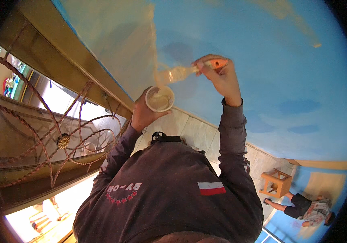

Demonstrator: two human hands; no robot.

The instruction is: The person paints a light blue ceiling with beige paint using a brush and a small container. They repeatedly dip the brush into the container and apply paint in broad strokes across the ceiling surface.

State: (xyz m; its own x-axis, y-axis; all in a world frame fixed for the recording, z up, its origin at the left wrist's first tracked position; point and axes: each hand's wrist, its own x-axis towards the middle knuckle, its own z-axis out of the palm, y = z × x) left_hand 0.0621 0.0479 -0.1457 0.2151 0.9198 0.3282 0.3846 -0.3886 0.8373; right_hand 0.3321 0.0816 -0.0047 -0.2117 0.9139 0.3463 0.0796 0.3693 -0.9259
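Observation:
My left hand [142,112] is wrapped round a small white tub [160,99] with pale cream paint inside, held upright close to the wall. In my right hand [220,77] is a paintbrush [176,75], gripped by its orange-tipped handle. Its bristles point left, just above the tub's rim; whether they touch the wall or the rim I cannot tell. Behind both hands rises the painted wall [270,77], mostly blue, with a tan section [120,48] at the left whose edge runs down near the brush.
A window with a brown frame [60,52] and a twisted metal grille [40,141] stands close on my left. Pale tiles [199,131] line the area below the blue paint. At the lower right are a wooden stool [278,183] and another person [313,208] in dark shorts.

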